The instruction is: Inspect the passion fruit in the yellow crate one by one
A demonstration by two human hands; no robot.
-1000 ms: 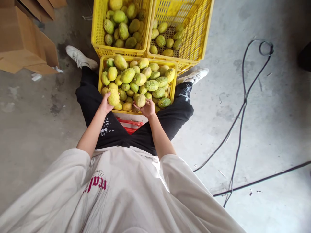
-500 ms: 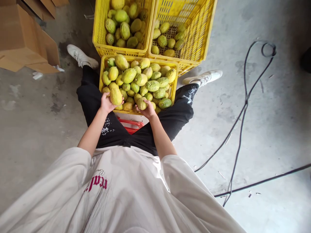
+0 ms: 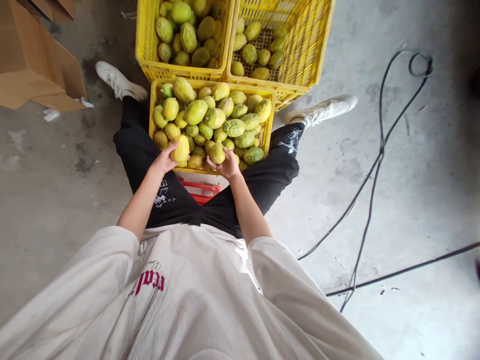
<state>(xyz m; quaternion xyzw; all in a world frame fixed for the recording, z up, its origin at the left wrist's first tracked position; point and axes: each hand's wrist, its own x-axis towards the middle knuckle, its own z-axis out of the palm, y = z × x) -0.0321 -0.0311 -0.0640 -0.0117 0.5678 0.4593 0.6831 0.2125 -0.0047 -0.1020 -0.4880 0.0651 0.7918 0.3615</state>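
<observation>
Head cam: both hands loaded, fruit getting turned

So the left hand (image 3: pixel 165 159) is gripping a plump yellow fruit (image 3: pixel 180 149), and the right hand (image 3: pixel 229 167) is cradling a smaller yellow-green fruit (image 3: pixel 217 153) in curled fingers. Both are hovering over the near part of the front crate (image 3: pixel 270 127), where a big mixed heap (image 3: pixel 214 118) is piling up around the rim.

Compared with half a second ago, the left fruit is showing a shorter, rounder side and the right one a smoother, yellower face. I'm reading that as fruit being rolled around in the fingers, with neither being put down yet. The right shoe (image 3: pixel 324 110) is also poking farther out.

Room-wise, the black trousers (image 3: pixel 137 137) are boxing in the front crate's sides, so the open space is running upward over the heap. Past it, the back left crate (image 3: pixel 180 71) is holding a deeper pile, while the back right crate (image 3: pixel 311 45) is showing some floor grid. The cardboard box (image 3: pixel 41 60) and black cable (image 3: pixel 381 145) are lying well apart from the hands.
</observation>
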